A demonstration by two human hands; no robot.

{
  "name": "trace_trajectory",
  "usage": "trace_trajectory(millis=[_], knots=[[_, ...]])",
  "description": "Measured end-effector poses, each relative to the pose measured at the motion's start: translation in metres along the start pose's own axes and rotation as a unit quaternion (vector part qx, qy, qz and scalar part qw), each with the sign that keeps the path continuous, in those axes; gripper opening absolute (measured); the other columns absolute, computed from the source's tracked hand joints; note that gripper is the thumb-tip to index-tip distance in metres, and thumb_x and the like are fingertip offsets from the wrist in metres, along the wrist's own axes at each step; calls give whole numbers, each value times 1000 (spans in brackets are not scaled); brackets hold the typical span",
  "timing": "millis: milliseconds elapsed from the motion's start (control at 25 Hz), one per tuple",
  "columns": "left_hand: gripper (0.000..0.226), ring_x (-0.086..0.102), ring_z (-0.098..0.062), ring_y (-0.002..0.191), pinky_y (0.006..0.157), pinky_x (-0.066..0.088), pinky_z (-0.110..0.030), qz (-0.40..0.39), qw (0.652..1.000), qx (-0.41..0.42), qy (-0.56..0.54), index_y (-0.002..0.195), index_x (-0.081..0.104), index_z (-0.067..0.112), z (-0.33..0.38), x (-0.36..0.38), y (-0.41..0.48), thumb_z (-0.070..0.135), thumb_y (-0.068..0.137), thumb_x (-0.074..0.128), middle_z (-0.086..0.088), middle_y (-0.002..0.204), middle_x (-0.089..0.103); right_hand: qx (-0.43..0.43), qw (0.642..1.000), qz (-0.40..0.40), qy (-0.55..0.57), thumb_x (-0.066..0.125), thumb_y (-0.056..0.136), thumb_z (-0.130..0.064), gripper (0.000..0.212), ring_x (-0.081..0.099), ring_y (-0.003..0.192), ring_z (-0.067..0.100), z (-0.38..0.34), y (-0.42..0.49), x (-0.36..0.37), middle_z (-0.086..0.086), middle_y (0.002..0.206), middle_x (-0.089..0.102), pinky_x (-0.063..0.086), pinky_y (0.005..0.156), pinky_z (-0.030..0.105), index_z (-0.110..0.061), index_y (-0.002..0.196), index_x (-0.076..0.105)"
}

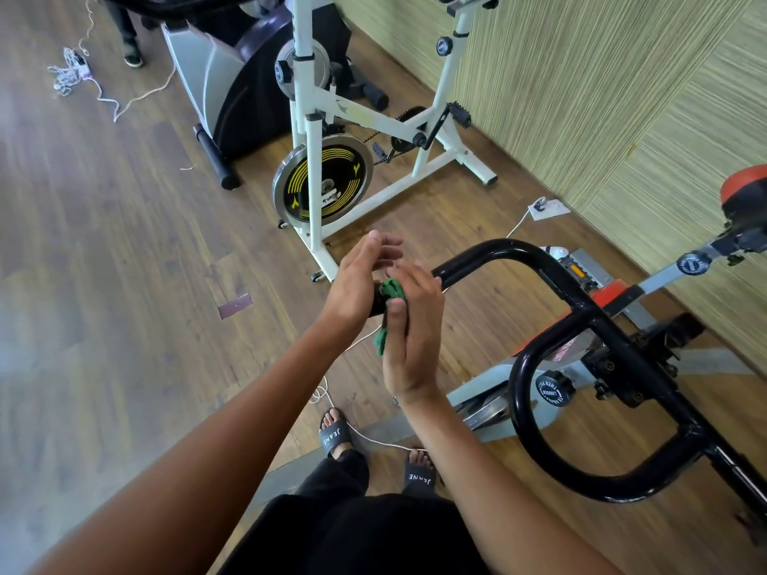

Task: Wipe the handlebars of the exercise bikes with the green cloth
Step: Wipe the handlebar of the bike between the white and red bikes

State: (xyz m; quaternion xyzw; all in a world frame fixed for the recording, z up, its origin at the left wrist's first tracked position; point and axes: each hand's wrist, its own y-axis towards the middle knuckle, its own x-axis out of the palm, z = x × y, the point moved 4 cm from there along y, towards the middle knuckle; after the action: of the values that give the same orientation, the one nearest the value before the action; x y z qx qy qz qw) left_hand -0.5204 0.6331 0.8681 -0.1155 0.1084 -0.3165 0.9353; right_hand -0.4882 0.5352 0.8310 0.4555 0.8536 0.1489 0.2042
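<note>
Right hand (415, 334) pinches cloth (392, 289) around handlebar (498, 249) end for rubbing grip; left hand (357, 284), fingers straight, steadies the tip.

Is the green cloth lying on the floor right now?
No, the right hand holds the green cloth against the end of the black handlebar.

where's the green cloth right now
Head view, centre of frame: the green cloth sits on the left end of the black handlebar, gripped by the right hand, with the left hand beside it.
</note>
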Motion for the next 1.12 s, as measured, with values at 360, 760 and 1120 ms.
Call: trace_trajectory(millis=[360,760,1120], knots=[[46,60,-29,112,101,45,-40,4,1000,13,13,114,67,9,1,1,1,36,108,29,-15,114,68,114,986,75,-99,33,108,-22,35,16,152,23,48,35,-17,4,153,43,21,121,50,-9,131,57],[24,62,-23,103,86,51,-37,-209,965,-154,-23,115,67,14,1,5,11,23,101,50,-8,119,65,152,939,171,-259,29,108,-30,42,16,152,29,70,64,-41,8,155,39,7,124,49,-11,136,55],[30,60,-12,84,59,48,-11,-290,940,-113,138,116,62,11,9,78,66,18,108,34,1,93,63,83,928,137,-337,38,107,-20,34,25,149,25,71,66,-44,8,147,49,15,124,47,-6,129,59]])
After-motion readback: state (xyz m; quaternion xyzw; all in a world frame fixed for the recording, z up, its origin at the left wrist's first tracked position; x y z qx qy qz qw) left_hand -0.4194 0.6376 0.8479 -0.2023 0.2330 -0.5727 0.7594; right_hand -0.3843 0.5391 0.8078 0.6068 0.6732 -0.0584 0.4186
